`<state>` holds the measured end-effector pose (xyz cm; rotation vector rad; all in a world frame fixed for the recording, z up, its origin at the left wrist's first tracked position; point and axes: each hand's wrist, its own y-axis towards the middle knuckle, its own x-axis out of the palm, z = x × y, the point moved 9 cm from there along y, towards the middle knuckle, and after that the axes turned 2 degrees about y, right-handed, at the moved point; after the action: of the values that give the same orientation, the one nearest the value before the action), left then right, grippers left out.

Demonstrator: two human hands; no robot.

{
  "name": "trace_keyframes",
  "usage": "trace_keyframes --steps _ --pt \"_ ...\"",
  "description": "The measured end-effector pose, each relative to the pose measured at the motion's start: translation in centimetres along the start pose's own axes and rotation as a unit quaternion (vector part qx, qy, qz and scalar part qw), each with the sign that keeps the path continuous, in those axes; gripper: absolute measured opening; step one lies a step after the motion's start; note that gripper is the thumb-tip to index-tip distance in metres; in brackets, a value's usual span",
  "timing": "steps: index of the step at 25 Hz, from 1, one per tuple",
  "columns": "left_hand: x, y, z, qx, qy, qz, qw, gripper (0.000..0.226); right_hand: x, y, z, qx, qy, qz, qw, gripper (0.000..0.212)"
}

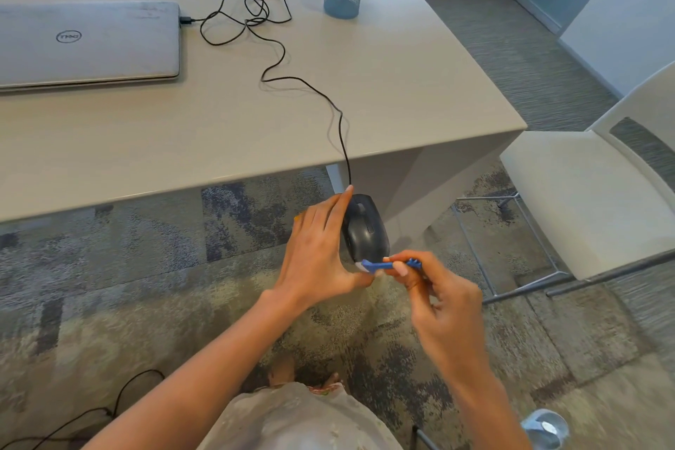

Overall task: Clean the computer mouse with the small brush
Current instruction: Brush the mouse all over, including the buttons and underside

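right hand (443, 300) nearest, pinched on small blue brush (387, 265); left hand (317, 252) closed around black mouse (365, 226), held in air before table edge (255, 179). better to sweep with short, light strokes along rear seam, keeping mouse steady and cable (339, 128) slack. bristle end touching mouse's near end, just beside left thumb.

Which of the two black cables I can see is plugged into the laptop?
The mouse cable lying looped across the table, running from the closed laptop to the mouse. The other cable lies on the carpet at lower left.
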<state>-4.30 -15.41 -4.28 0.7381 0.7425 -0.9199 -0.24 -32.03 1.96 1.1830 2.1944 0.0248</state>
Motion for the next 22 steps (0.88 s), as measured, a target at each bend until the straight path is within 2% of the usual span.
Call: trace_keyframes --steps 2,4,6,9,11,13,15,19,20,22 --pt "-0.2 0.0 0.1 0.002 -0.001 0.001 1.0 0.122 -2.0 0.8 1.3 0.003 -0.055 0.008 0.998 0.009" --pt "-0.4 -0.1 -0.2 0.001 -0.001 0.003 1.0 0.123 -3.4 1.4 2.3 0.006 -0.108 0.008 0.994 0.016" --pt "-0.4 -0.2 -0.3 0.002 0.005 0.003 1.0 0.124 -2.4 1.4 2.2 -0.009 -0.128 -0.036 0.991 0.014" --pt "-0.2 -0.3 -0.3 0.007 0.016 -0.001 1.0 0.125 0.4 0.5 0.4 -0.068 -0.081 -0.096 0.99 0.013" --pt "-0.3 -0.4 -0.4 0.004 0.015 -0.005 1.0 0.125 0.7 0.5 -0.3 -0.073 -0.01 -0.1 0.992 0.016" --pt "-0.3 -0.4 -0.4 0.002 0.009 -0.003 1.0 0.124 0.8 1.0 -0.5 -0.069 0.013 -0.102 0.992 0.015" --pt "-0.5 -0.4 -0.2 0.003 0.008 0.002 1.0 0.123 0.1 1.5 -0.1 -0.051 0.006 -0.067 0.996 0.013" --pt "-0.8 -0.4 -0.5 0.003 0.009 0.002 1.0 0.125 -3.8 2.2 1.4 -0.007 0.046 0.071 0.996 0.021" --pt "-0.8 -0.4 -0.5 0.004 0.011 0.004 1.0 0.125 -4.2 2.2 1.5 -0.01 0.05 0.084 0.995 0.021" --pt "-0.7 -0.3 -0.4 0.003 0.014 0.005 1.0 0.126 -2.9 1.9 0.4 -0.039 0.001 0.063 0.997 0.024"
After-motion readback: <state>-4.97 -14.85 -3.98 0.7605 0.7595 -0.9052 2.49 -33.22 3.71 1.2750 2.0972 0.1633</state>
